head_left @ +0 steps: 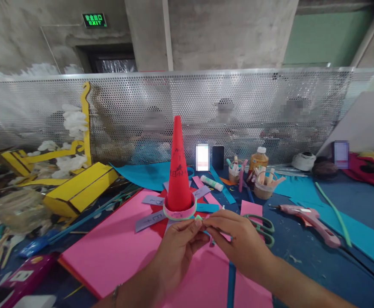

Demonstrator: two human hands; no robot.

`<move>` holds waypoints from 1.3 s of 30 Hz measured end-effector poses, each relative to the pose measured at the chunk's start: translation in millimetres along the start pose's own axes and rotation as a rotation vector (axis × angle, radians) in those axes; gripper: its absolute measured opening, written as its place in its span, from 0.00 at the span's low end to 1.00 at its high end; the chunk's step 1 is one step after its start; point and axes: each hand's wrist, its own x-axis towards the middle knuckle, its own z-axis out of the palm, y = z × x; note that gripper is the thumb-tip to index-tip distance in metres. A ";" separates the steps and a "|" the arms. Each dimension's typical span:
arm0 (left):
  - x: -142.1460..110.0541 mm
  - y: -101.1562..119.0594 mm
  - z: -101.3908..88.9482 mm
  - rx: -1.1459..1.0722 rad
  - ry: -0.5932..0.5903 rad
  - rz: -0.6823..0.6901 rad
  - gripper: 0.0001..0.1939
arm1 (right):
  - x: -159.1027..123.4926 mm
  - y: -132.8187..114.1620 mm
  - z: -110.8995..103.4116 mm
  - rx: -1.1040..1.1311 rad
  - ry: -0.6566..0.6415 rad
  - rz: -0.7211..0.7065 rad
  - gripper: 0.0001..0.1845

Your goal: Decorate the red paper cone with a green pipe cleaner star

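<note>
Head view: can see red cone standing upright in the centre, with pink ring around its base and lettered purple strips spreading below, over pink sheet. Would judge cone, ring and strips as already put together, but small green piece as not yet attached, being pinched between thumb and finger of left hand, just in front of the ring. Find right hand with fingertips drawn close beside; cannot tell whether gripping anything. Notice green scissors near right hand, blades hidden, and pink glue gun farther right. Cannot read the blurred marks on the cone, nor follow the strips behind the fingers.
</note>
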 end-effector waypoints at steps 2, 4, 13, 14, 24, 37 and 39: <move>0.1 0.5 1.5 -0.021 0.005 0.006 0.15 | 0.3 -0.2 -0.3 0.014 -0.004 -0.002 0.15; -0.2 1.2 3.3 -0.024 0.009 0.043 0.14 | -0.4 -0.3 1.2 0.009 0.014 -0.008 0.13; -0.6 0.0 0.7 0.100 -0.021 0.142 0.16 | -5.0 -0.6 10.3 -0.023 0.077 -0.025 0.09; -0.7 0.4 0.7 0.118 -0.026 0.144 0.17 | -4.8 -1.0 9.3 -0.027 0.068 -0.028 0.09; -1.5 15.5 -1.6 0.558 -0.085 0.181 0.20 | -0.5 -2.8 -10.3 -0.214 -0.128 -0.162 0.08; -4.5 33.0 -6.0 0.925 -0.310 -0.028 0.13 | 4.2 8.9 -22.9 -0.326 -0.227 -0.461 0.12; -4.0 32.1 -5.9 0.893 -0.334 -0.037 0.10 | 3.5 8.9 -23.3 -0.314 -0.242 -0.467 0.13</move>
